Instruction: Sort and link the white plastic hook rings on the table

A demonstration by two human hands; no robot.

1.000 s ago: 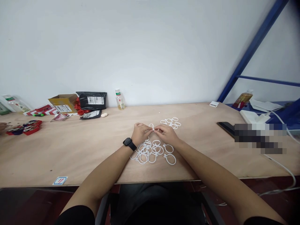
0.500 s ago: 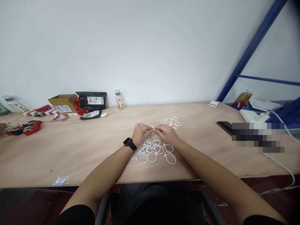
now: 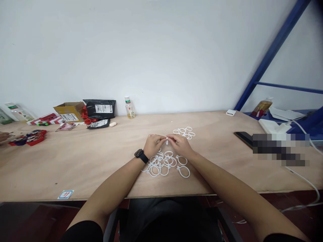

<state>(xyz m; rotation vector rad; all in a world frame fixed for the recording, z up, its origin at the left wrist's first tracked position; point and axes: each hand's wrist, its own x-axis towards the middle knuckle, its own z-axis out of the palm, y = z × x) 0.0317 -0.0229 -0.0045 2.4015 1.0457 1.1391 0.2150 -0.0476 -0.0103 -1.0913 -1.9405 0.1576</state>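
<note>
My left hand [image 3: 154, 145] and my right hand [image 3: 180, 144] meet fingertip to fingertip over the table. Between them they pinch a white plastic ring [image 3: 167, 142], mostly hidden by the fingers and seen nearly edge-on. Just below my hands lies a loose pile of white rings [image 3: 164, 169] with small clasps, some overlapping. Two single rings [image 3: 183, 171] sit at the pile's right side. Beyond my right hand is a smaller group of white rings [image 3: 189, 129]. A black watch [image 3: 141, 155] is on my left wrist.
On the wooden table [image 3: 106, 161], a bottle [image 3: 130, 108], black parcels [image 3: 101, 109] and an open carton [image 3: 69, 112] stand by the wall. Red and dark blue pieces [image 3: 30, 137] lie far left, near another person's hand [image 3: 3, 136]. A phone [image 3: 243, 138] and a power strip [image 3: 274, 127] are right.
The white piece between my fingertips has turned and now hangs slightly below them. My hands stay together in nearly the same place; the view has shifted slightly.
</note>
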